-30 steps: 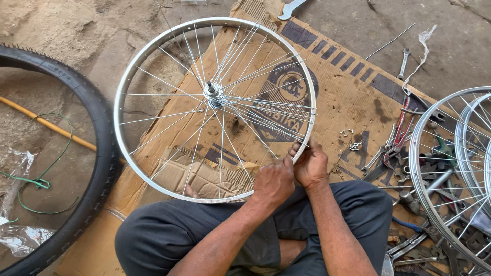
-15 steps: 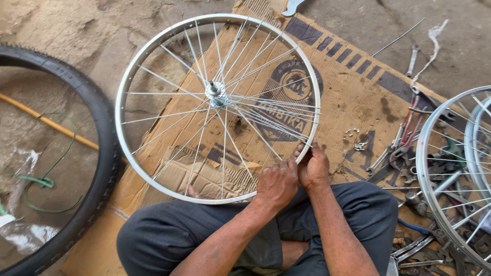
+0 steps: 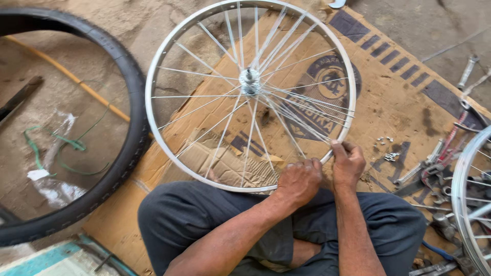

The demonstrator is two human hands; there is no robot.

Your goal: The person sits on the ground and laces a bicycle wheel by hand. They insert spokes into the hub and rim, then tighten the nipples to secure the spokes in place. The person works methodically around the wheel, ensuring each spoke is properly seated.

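We have the silver bicycle wheel [image 3: 250,95] lying flat on the cardboard sheet [image 3: 404,107], its near rim against our lap. The risk we judge here: a spoke [image 3: 286,125] could bend or slip loose at the rim if our grip twists too hard, and the small nuts [image 3: 389,153] scattered to the right could be knocked away. Our left hand [image 3: 299,181] is curled closed over the near rim; our right hand [image 3: 348,163] pinches the rim just beside it, fingers bent, both forearms reaching forward over the knees.
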